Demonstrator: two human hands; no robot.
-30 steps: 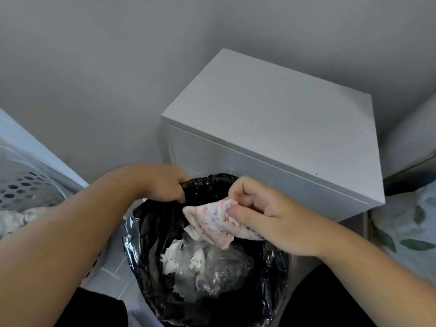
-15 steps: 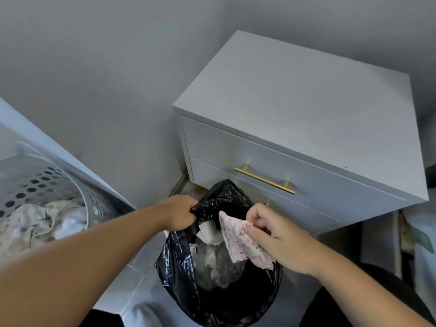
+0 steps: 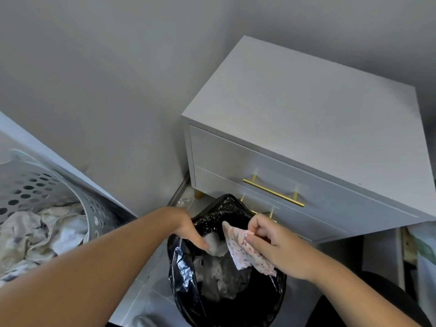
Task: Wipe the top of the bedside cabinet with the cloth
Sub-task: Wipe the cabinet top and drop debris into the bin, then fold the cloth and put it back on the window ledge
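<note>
The white bedside cabinet (image 3: 306, 119) stands against the wall at the upper right, its flat top bare, with gold handles on two drawers. Below it, my right hand (image 3: 278, 246) pinches a small white cloth (image 3: 240, 251) with coloured dots, held over the mouth of a black bin bag (image 3: 186, 274). My left hand (image 3: 188, 228) grips the bag's rim on its left side. Crumpled white waste lies inside the bag.
A grey perforated laundry basket (image 3: 61, 197) holding crumpled clothes stands at the left. A gold drawer handle (image 3: 273, 192) juts out just above the bag. Pale tiled floor (image 3: 146, 300) shows between basket and bag. A leaf-patterned fabric (image 3: 424, 251) sits at the right edge.
The view has pulled back and the bag sits lower, so the cabinet's drawers and handles now show. Both hands keep their holds on bag and cloth.
</note>
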